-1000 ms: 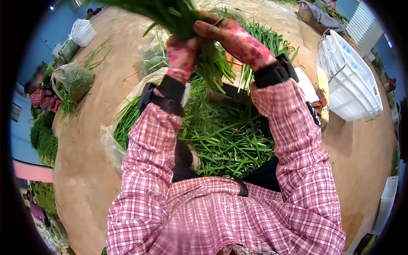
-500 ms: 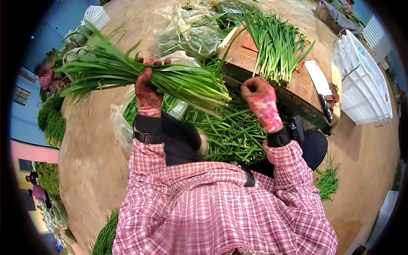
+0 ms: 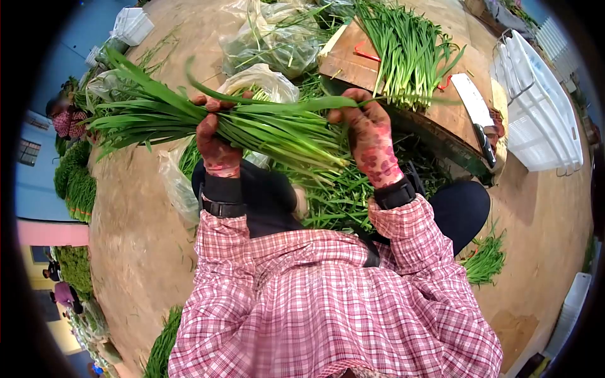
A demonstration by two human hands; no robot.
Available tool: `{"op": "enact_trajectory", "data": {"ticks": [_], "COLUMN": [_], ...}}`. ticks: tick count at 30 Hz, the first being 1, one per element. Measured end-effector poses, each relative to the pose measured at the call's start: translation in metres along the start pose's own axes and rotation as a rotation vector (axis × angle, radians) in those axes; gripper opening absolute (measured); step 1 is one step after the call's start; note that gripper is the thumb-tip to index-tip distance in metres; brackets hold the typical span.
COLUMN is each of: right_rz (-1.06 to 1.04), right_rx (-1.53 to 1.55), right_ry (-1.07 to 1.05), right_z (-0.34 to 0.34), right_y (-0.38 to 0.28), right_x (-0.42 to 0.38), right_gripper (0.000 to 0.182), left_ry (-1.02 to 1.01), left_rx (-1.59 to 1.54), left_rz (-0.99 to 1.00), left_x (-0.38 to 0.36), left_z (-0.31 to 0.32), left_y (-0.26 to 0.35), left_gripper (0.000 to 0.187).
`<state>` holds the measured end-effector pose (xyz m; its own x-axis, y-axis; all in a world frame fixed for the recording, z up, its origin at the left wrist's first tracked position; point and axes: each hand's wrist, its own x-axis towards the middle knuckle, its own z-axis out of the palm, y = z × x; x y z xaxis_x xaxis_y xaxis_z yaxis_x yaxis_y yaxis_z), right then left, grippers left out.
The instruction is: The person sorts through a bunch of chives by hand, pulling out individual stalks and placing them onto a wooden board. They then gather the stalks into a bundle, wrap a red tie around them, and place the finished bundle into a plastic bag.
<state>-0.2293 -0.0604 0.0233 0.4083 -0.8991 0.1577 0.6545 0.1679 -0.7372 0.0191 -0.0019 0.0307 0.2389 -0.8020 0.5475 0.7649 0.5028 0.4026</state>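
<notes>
My left hand is wrapped round a thick bunch of long green leaves, held sideways with the pale stem ends to the right. My right hand, level with those stem ends, pinches a single long leaf that stretches along the top of the bunch. Cut leaves lie in a loose heap between my knees. On the wooden board ahead rests another bunch, beside a red band and a large knife with a black handle.
Stacked white crates stand at the right. Clear plastic bags of leaves lie beyond the bunch. Tied green bundles are along the left wall, where another person is seen. A small leaf pile lies by my right knee.
My right hand has moved up and left and now pinches a long leaf, stretched out along the bunch. My left hand keeps its hold.
</notes>
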Motion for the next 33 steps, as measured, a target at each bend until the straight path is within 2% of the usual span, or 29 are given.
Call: {"op": "enact_trajectory", "data": {"ticks": [1, 2, 3, 5, 6, 8, 11, 12, 14, 16, 17, 18, 19, 20, 21, 22, 24, 25, 26, 28, 29, 30, 32, 33], "right_rz": [0.015, -0.055, -0.002, 0.04, 0.126, 0.287, 0.402, 0.386, 0.441, 0.518, 0.556, 0.558, 0.531, 0.5, 0.426, 0.405, 0.376, 0.44, 0.453, 0.278, 0.166, 0.147, 0.159, 0.135], "right_rx": [0.179, 0.236, 0.272, 0.245, 0.091, -0.55, -0.746, -0.579, -0.524, -0.545, -0.494, -0.648, -0.66, -0.673, -0.432, -0.387, -0.435, -0.681, -0.7, -0.833, -0.757, -0.824, -0.715, -0.669], "right_ry": [0.001, -0.013, 0.003, 0.019, 0.105, 0.374, 0.276, 0.048, -0.196, -0.42, -0.338, -0.247, -0.108, 0.031, 0.019, 0.094, -0.018, -0.12, -0.123, 0.081, 0.192, 0.36, 0.419, 0.332], "right_z": [0.003, 0.001, -0.007, -0.022, -0.044, -0.087, -0.047, -0.039, -0.012, -0.013, -0.022, -0.03, -0.044, -0.06, -0.054, -0.045, -0.014, -0.003, 0.002, -0.038, -0.068, -0.09, -0.05, -0.026], "right_y": [-0.007, -0.003, -0.008, -0.024, -0.034, -0.04, -0.054, -0.053, -0.042, -0.042, -0.043, -0.048, -0.049, -0.046, -0.052, -0.055, -0.046, -0.045, -0.042, -0.021, -0.013, -0.015, -0.036, -0.036], "right_x": [-0.006, -0.005, -0.007, -0.016, -0.018, -0.016, -0.017, -0.019, -0.018, -0.019, -0.022, -0.024, -0.024, -0.023, -0.023, -0.024, -0.021, -0.018, -0.019, -0.015, -0.01, -0.008, -0.012, -0.011], "right_gripper": [0.015, 0.015, 0.015, 0.014, 0.014, 0.023, 0.037, 0.048, 0.047, 0.035, 0.027, 0.024, 0.023, 0.021, 0.023, 0.023, 0.02, 0.019, 0.016, 0.012, 0.01, 0.01, 0.012, 0.017], "left_ry": [-0.008, -0.017, 0.057, 0.057, 0.026, 0.002, -0.044, -0.052, -0.066, 0.011, 0.067, 0.149, 0.174, 0.198, 0.168, 0.208, 0.301, 0.313, 0.377, 0.561, 0.554, 0.534, 0.602, 0.7], "left_rx": [-0.019, -0.038, -0.035, 0.013, 0.071, 0.072, 0.015, -0.014, 0.11, 0.149, 0.18, 0.174, 0.259, 0.34, 0.445, 0.41, 0.354, 0.312, 0.164, 0.16, 0.204, 0.24, 0.255, 0.263], "left_rz": [0.011, 0.023, 0.055, 0.059, 0.093, 0.114, 0.07, 0.037, 0.039, 0.044, 0.084, 0.101, 0.096, 0.092, 0.121, 0.092, -0.039, -0.082, -0.059, -0.088, -0.065, -0.034, -0.088, -0.028], "left_x": [0.001, 0.002, 0.002, 0.001, 0.003, 0.002, 0.006, 0.004, 0.009, 0.013, 0.015, 0.016, 0.02, 0.023, 0.021, 0.024, 0.022, 0.023, 0.028, 0.027, 0.026, 0.025, 0.026, 0.028], "left_z": [-0.002, -0.003, 0.009, 0.0, 0.008, 0.008, 0.008, 0.01, 0.017, 0.017, 0.016, 0.004, -0.011, -0.025, -0.018, -0.021, -0.006, -0.004, -0.023, -0.011, -0.012, -0.013, -0.019, 0.008], "left_y": [0.003, 0.004, 0.004, 0.011, 0.013, 0.02, 0.018, 0.015, 0.006, 0.007, 0.006, 0.011, 0.017, 0.024, 0.023, 0.02, 0.008, 0.004, 0.002, 0.001, 0.001, 0.001, 0.003, -0.008], "left_gripper": [0.037, 0.038, 0.03, 0.029, 0.029, 0.029, 0.029, 0.029, 0.018, 0.014, 0.013, 0.013, 0.016, 0.024, 0.026, 0.025, 0.025, 0.023, 0.019, 0.016, 0.015, 0.015, 0.016, 0.015]}}
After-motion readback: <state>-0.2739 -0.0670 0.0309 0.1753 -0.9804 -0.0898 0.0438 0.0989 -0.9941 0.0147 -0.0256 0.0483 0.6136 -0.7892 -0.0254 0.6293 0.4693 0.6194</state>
